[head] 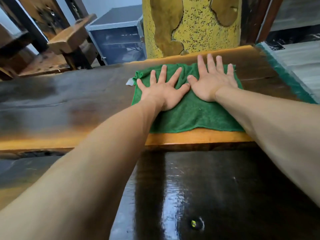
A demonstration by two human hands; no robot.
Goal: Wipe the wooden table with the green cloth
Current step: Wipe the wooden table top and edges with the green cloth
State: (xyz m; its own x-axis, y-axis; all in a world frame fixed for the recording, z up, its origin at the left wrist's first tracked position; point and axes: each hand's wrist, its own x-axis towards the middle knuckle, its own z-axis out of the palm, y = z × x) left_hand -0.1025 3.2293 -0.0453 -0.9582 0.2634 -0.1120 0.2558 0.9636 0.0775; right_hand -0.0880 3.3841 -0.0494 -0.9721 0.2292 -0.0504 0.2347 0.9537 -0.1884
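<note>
The green cloth [190,115] lies spread flat on the dark, glossy wooden table [69,101], toward its right end. My left hand [164,90] presses palm down on the cloth's left half, fingers spread. My right hand [213,80] lies flat beside it on the right half, fingers spread, with the fingertips reaching past the cloth's far edge. The two thumbs nearly touch. Neither hand grips the cloth. A small white tag [129,82] sticks out at the cloth's left far corner.
A yellow speckled slab [192,25] stands upright behind the table's far edge. A grey metal-framed case [117,38] and wooden furniture [69,38] sit at the back left. A second dark glossy surface [225,187] lies below the table's orange near edge [199,137]. A green-edged panel [285,73] lies right.
</note>
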